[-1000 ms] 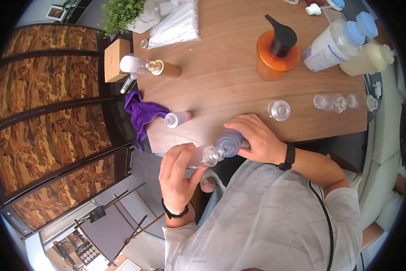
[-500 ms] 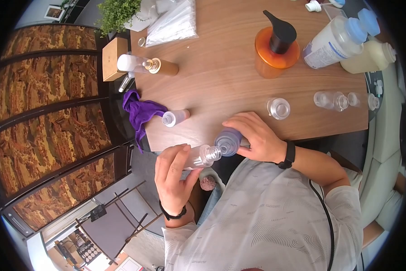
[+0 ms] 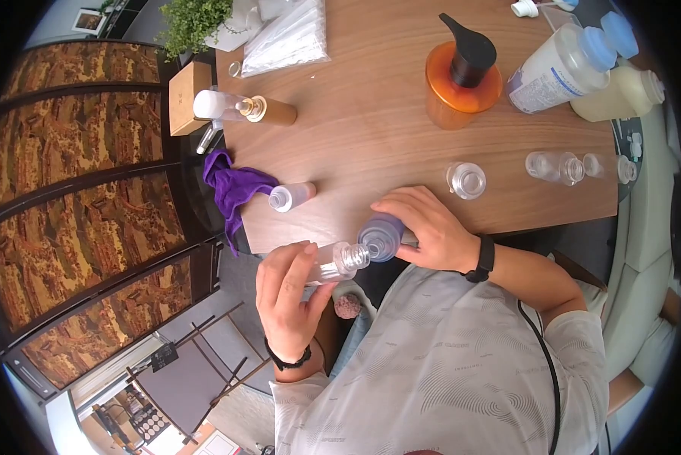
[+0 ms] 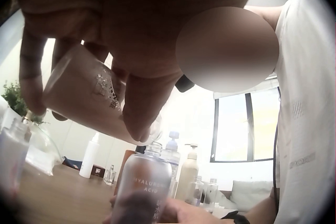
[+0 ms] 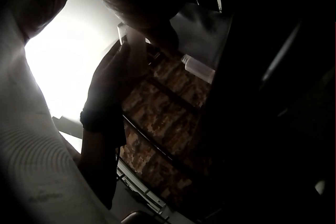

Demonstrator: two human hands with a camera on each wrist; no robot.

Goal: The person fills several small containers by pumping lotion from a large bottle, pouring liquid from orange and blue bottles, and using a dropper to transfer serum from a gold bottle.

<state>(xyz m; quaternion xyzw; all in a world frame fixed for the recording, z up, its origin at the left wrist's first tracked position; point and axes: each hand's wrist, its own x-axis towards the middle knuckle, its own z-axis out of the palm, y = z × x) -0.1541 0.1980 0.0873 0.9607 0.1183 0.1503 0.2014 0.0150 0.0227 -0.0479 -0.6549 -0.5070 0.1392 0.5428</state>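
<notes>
Tilted on its side, a clear bottle (image 3: pixel 331 263) is gripped by my left hand (image 3: pixel 286 294), its open neck against the mouth of a bluish bottle (image 3: pixel 381 236). My right hand (image 3: pixel 430 231) holds that bluish bottle near the table's front edge. In the left wrist view the clear bottle (image 4: pixel 84 95) slants down to the neck of the upright bluish bottle (image 4: pixel 144 184), which bears printed letters. The right wrist view is dark; the left hand (image 5: pixel 105 79) shows there around the clear bottle, while the right hand's fingers are hard to make out.
On the wooden table (image 3: pixel 371 136) stand a small pinkish bottle (image 3: pixel 292 196), an orange pump bottle (image 3: pixel 462 83), a clear jar (image 3: pixel 466 181) and several clear bottles at the right. A purple cloth (image 3: pixel 234 189) hangs over the left edge. Large bottles (image 3: pixel 557 70) stand at the back right.
My left hand and the clear bottle have shifted slightly left in the head view. The bluish bottle and right hand have barely moved; both grips are kept.
</notes>
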